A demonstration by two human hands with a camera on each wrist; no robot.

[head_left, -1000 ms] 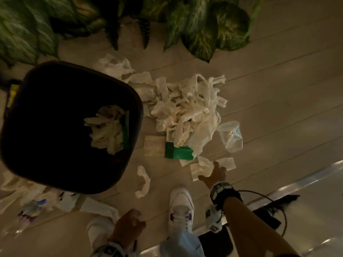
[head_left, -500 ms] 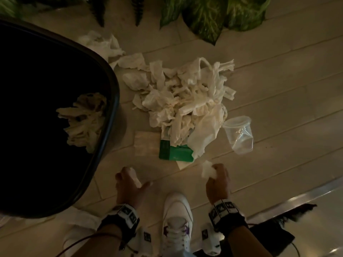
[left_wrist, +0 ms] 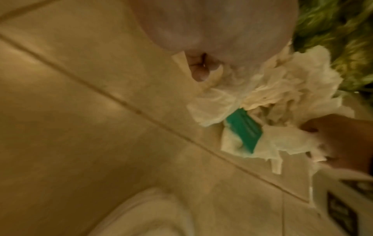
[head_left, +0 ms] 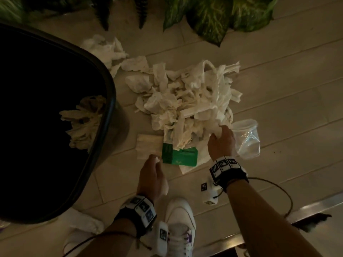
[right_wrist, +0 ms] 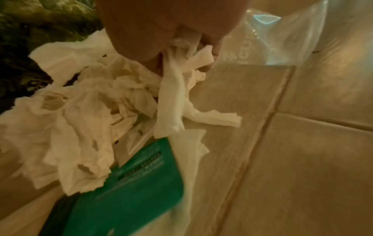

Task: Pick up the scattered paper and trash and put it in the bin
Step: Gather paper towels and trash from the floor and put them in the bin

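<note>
A heap of crumpled white paper [head_left: 187,101] lies on the tiled floor, right of the black bin [head_left: 111,101], which holds more paper [head_left: 85,123]. At the heap's near edge are a green packet [head_left: 179,156], a brown napkin [head_left: 148,147] and a clear plastic cup [head_left: 246,138]. My right hand [head_left: 220,132] grips white paper strips [right_wrist: 185,47] at the heap's right edge, beside the cup [right_wrist: 282,39]. My left hand [head_left: 155,160] is curled round a white scrap [left_wrist: 203,75], just left of the green packet [left_wrist: 244,129].
Green plant leaves [head_left: 213,17] hang over the far side of the floor. My white shoe [head_left: 180,225] stands between my arms. More white paper [head_left: 83,227] lies by the bin's near side. A metal floor strip [head_left: 306,214] and a cable [head_left: 274,188] run at the right.
Both hands have moved forward to the heap, each holding a scrap picked up earlier. The right hand now grips paper beside the cup; the left has reached the green packet.
</note>
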